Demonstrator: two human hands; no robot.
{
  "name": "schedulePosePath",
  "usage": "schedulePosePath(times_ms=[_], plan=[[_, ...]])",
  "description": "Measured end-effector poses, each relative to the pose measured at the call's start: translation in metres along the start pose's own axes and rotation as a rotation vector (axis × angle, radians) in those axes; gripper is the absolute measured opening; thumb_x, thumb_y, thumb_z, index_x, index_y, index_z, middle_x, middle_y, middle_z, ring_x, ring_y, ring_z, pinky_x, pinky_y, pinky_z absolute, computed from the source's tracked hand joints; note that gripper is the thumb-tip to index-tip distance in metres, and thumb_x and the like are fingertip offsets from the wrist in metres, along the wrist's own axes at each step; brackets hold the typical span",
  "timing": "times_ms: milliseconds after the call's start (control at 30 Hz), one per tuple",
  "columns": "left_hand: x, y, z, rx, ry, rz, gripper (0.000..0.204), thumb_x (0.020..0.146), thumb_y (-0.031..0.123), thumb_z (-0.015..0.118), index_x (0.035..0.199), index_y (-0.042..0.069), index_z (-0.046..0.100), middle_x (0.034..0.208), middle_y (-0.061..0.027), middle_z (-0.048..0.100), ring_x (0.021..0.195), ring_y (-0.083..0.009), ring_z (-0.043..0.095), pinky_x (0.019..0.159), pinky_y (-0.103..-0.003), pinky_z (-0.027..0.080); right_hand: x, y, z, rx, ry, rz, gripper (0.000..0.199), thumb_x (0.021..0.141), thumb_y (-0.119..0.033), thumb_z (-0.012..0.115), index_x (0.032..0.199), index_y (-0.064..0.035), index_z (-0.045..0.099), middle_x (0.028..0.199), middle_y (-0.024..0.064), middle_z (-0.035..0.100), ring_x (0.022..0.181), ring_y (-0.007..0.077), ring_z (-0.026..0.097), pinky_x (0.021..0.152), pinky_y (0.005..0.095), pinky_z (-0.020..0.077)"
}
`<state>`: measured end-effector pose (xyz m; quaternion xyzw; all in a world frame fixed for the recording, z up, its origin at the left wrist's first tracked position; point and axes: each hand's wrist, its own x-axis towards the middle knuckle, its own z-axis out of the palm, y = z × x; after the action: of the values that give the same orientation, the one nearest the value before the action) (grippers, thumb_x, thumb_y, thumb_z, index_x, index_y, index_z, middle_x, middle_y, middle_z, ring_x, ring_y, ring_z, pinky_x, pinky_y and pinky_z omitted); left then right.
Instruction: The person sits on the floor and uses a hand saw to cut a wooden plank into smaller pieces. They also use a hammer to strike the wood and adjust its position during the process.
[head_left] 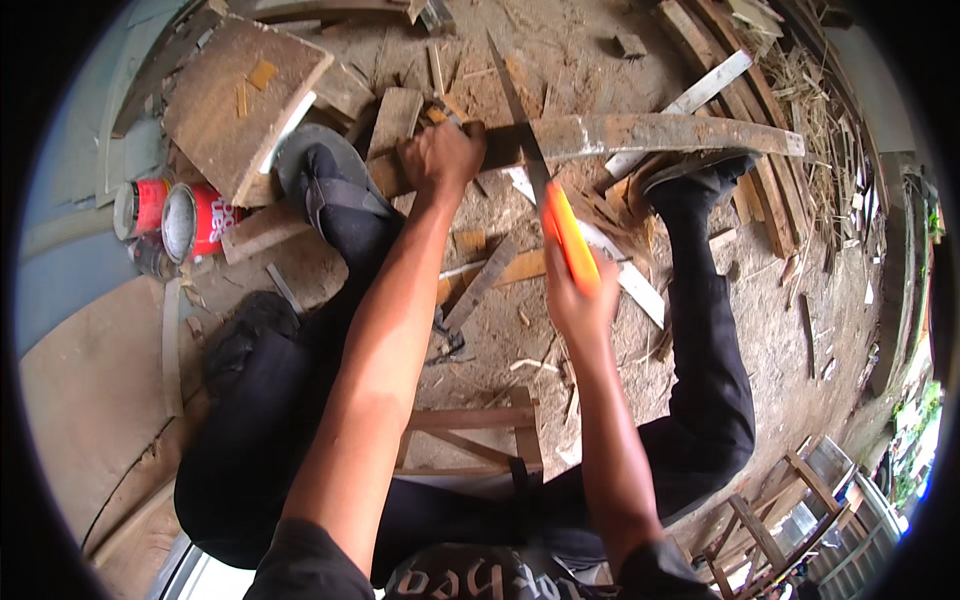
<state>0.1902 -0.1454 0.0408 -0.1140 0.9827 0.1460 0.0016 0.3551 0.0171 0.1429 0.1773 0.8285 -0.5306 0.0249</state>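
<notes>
A handsaw (527, 140) with an orange and yellow handle sits in my right hand (583, 300), fingers wrapped round the grip. Its dark blade points away from me and crosses a long wooden beam (650, 133). My left hand (443, 157) is closed over the beam just left of the blade. What lies under its fingers is partly hidden; a thin dark piece shows beside them. My left foot, in a sandal (340, 180), is by the beam's left part, and my right shoe (700, 170) is against its underside at the right.
Two red cans (205, 222) stand at the left beside a square wooden board (245, 100). Long planks (745, 130) and a heap of splinters lie at the far right. Offcuts (480, 285) litter the dirt floor between my legs. A small wooden frame (470, 435) is close to me.
</notes>
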Motion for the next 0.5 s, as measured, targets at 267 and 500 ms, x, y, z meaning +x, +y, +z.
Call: schedulePosePath(times_ms=[267, 500], plan=[[0.004, 0.014, -0.017, -0.034, -0.07, -0.013, 0.054, 0.09, 0.05, 0.052, 0.082, 0.004, 0.078, 0.085, -0.0206, 0.074, 0.085, -0.0373, 0.073, 0.099, -0.049, 0.044, 0.084, -0.029, 0.009, 0.255, -0.2, -0.101, 0.027, 0.098, -0.028, 0.067, 0.102, -0.0007, 0.069, 0.07, -0.0029, 0.058, 0.061, 0.004, 0.046, 0.055, 0.0259, 0.0381], [0.005, 0.015, -0.023, -0.014, -0.071, -0.008, 0.054, 0.09, 0.052, 0.054, 0.082, 0.004, 0.078, 0.085, -0.0214, 0.074, 0.083, -0.0359, 0.073, 0.095, -0.047, 0.045, 0.032, 0.005, 0.015, 0.239, 0.019, 0.101, 0.038, 0.095, -0.031, 0.069, 0.079, 0.0029, 0.064, 0.06, 0.0026, 0.054, 0.061, 0.0082, 0.048, 0.055, 0.0325, 0.0412]])
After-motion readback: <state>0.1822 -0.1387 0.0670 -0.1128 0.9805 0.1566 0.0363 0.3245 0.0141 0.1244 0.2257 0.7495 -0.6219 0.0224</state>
